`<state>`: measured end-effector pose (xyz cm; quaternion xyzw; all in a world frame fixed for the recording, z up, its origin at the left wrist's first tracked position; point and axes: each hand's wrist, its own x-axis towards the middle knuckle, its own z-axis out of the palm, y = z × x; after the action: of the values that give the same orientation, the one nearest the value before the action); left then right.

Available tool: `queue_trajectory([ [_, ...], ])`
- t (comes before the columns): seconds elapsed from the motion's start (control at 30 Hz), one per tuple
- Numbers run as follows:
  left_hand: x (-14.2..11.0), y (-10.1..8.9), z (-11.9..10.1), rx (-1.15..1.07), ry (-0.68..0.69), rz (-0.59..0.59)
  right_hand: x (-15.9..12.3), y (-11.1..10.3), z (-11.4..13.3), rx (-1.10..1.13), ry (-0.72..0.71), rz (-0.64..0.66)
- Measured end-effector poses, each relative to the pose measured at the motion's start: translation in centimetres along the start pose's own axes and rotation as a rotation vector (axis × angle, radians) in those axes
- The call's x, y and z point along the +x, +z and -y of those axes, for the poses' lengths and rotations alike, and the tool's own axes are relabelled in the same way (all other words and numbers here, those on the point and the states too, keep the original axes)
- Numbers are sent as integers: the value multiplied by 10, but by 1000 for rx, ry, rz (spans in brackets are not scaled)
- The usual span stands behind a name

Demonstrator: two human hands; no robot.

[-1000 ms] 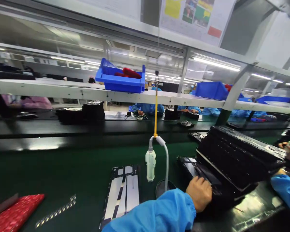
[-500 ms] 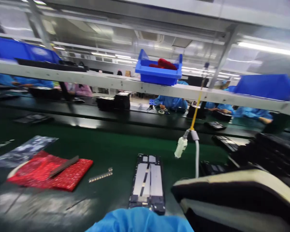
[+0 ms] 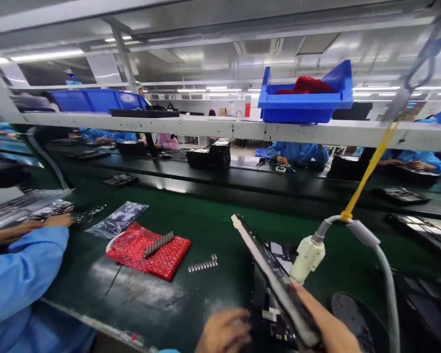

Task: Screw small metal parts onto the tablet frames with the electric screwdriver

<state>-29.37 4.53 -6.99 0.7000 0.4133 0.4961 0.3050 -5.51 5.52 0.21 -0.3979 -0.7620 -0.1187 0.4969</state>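
Black panel (image 3: 272,274), tilted, right fingers (image 3: 304,296) gripping it, left fingers (image 3: 233,316) near.

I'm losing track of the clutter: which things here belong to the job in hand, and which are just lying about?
Apparently in the job:
- tilted dark panel, held in the right hand
- flat device behind it, near the left hand

Seemingly lying about:
- red bubble-wrap pouch
- grey strip on it
- clear plastic bag
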Motion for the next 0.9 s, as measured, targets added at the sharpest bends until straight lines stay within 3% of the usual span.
queue_trajectory([
  [0.07, 8, -15, 7, -109, -184, -172, -2, 23, 5, 51, -142, -15],
  [0.17, 31, -23, 7, -603, -534, -452, -10, 50, 10, -4, -297, -65],
  [0.23, 50, -22, 3, -955, -623, -440, -16, 65, 10, -60, -374, -51],
  [0.3, 65, -17, 1, -1115, -657, -334, -23, 78, 12, -117, -428, -12],
  [0.37, 74, -8, 5, -1048, -697, -281, -30, 89, 15, -153, -458, 42],
  [0.47, 79, 4, 20, -701, -708, -367, -35, 94, 15, -114, -472, 112],
  [0.53, 80, 9, 31, -509, -687, -408, -30, 84, 2, -65, -332, 121],
  [0.6, 84, 11, 37, -414, -681, -408, -15, 65, -24, -86, 7, 29],
  [0.63, 86, 13, 37, -390, -671, -405, -5, 54, -41, -136, 212, -67],
  [0.7, 93, 19, 34, -369, -625, -392, 16, 37, -77, -269, 649, -421],
  [0.77, 100, 28, 28, -374, -553, -352, 33, 28, -107, -156, 948, -434],
  [0.8, 103, 34, 25, -377, -525, -326, 39, 25, -117, -54, 1026, -385],
  [0.9, 109, 51, 21, -352, -506, -252, 44, 15, -130, 292, 1074, -179],
])
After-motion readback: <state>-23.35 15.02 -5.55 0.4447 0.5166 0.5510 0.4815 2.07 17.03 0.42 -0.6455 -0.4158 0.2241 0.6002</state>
